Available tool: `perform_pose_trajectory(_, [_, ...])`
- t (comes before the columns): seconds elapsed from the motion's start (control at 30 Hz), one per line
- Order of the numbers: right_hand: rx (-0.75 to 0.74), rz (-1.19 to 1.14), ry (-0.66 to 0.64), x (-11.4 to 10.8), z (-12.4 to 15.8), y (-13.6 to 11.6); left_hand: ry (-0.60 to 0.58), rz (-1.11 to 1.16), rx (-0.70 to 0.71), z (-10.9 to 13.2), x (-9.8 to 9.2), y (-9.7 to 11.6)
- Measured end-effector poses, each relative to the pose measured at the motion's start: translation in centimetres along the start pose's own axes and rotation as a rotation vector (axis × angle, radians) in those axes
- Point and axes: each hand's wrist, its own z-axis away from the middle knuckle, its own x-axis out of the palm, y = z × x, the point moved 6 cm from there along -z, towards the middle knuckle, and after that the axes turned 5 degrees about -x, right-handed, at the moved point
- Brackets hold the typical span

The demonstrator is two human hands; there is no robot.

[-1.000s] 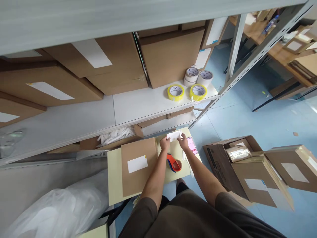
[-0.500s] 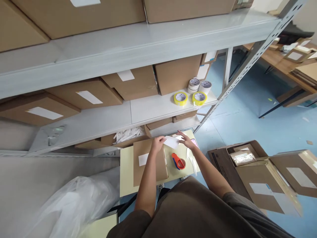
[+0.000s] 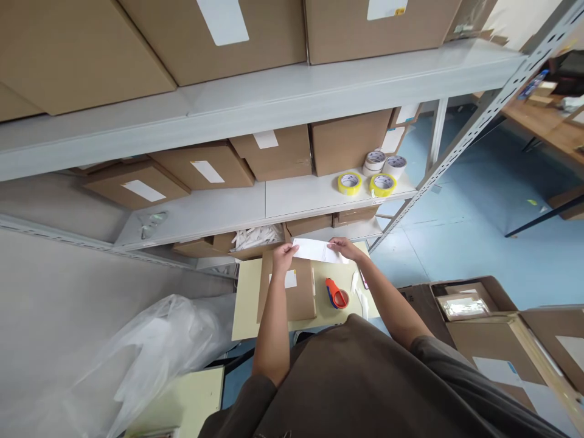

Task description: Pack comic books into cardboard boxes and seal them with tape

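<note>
- Head view: grey shelving rack loaded with cartons stood across the front.
- Cream table sat before it.
- Cardboard box lay on that, partly hidden by the left forearm.
- Red-orange tape dispenser lay right of the box.
- White paper strip spanned above the table, ends pinched by left hand and right hand; half a second earlier it slanted, showing shorter.

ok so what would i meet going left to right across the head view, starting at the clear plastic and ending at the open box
clear plastic → left hand → white paper → right hand → open box
</note>
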Motion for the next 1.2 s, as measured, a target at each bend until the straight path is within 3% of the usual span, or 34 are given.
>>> perform_pose_trajectory(0.2, [-0.027,-0.001,0.020,-1.0,0.1,0.1,0.154,0.053,-0.001,1.9,-0.3,-0.6])
perform_pose_trajectory(0.37, [0.018,0.021,-0.045,-1.2,0.5,1.8,0.148,0.070,-0.010,2.0,-0.6,-0.5])
perform_pose_trajectory(0.53, [0.041,0.283,-0.054,-0.9,0.1,4.5,0.295,0.177,-0.053,2.3,-1.4,-1.4])
perform_pose_trajectory(0.7, [-0.009,0.578,0.115,-1.2,0.5,7.1,0.341,0.207,-0.186,3.2,-1.9,-4.5])
perform_pose_trajectory(0.87, [0.092,0.547,0.439,-1.8,4.0,8.2,0.243,0.353,-0.292,3.8,-1.4,-6.2])
perform_pose_trajectory(0.97, [0.065,0.411,0.550,0.9,5.8,6.0,0.159,0.442,-0.335,4.0,-0.9,-6.0])
perform_pose_trajectory(1.13, [0.064,0.095,0.348,11.2,5.6,1.0,-0.004,0.542,-0.340,5.3,-0.8,-4.8])
perform_pose_trajectory(1.2, [0.070,0.020,0.332,14.6,5.3,-0.4,-0.076,0.561,-0.310,6.1,-1.4,-4.4])
